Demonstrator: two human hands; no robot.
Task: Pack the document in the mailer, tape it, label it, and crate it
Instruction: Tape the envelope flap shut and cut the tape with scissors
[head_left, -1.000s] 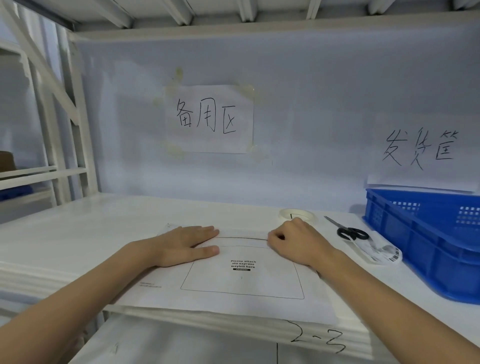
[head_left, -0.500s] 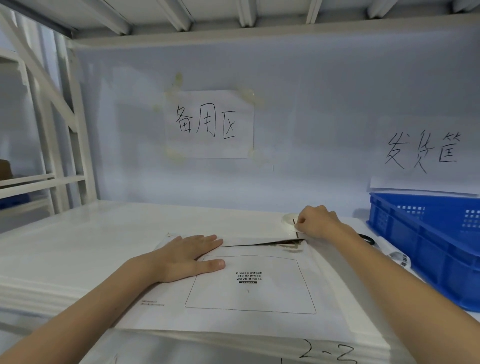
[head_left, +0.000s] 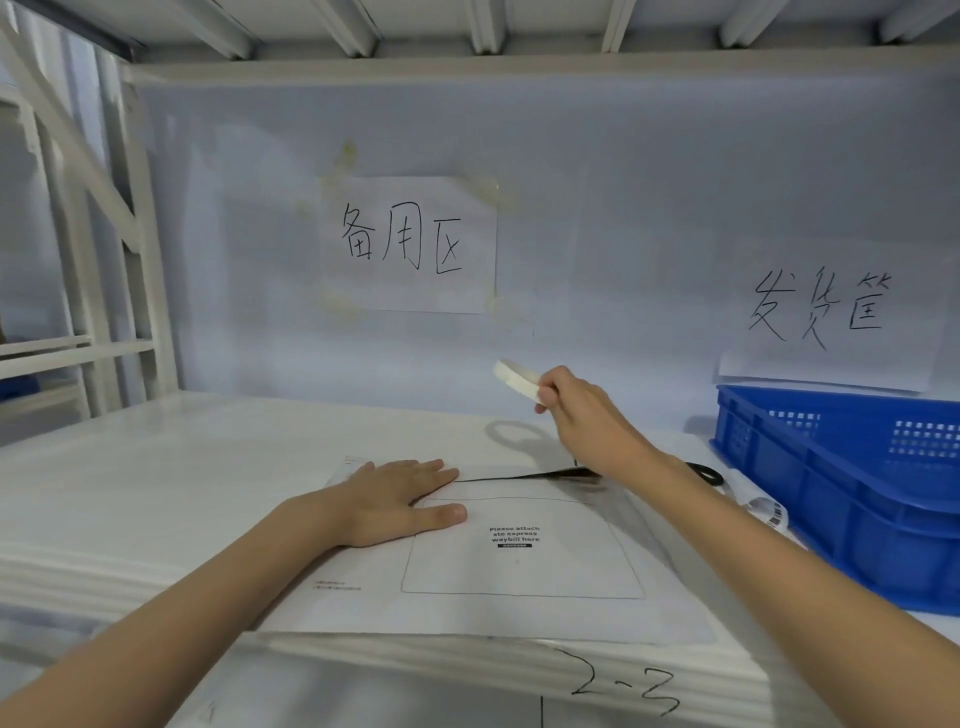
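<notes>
White shelf (head_left: 156, 467) against a pale wall, two handwritten paper signs (head_left: 410, 244) taped up. White mailer (head_left: 519, 613) flat near the front edge, flap end slightly gaping. Left hand (head_left: 389, 504) spread flat, palm down, pressing the mailer's top left part, gripping nothing. Right hand (head_left: 582, 415) raised above the shelf, fingers pinched on a roll of tape (head_left: 517, 379), tilted. Scissors (head_left: 706, 473) and labels (head_left: 763, 512) between mailer and blue crate (head_left: 857, 499) at right.

The right forearm hides most of the scissors (head_left: 707, 473); the crate (head_left: 852, 499) is cut off at the right edge; the label (head_left: 768, 512) print is perhaps a barcode.
</notes>
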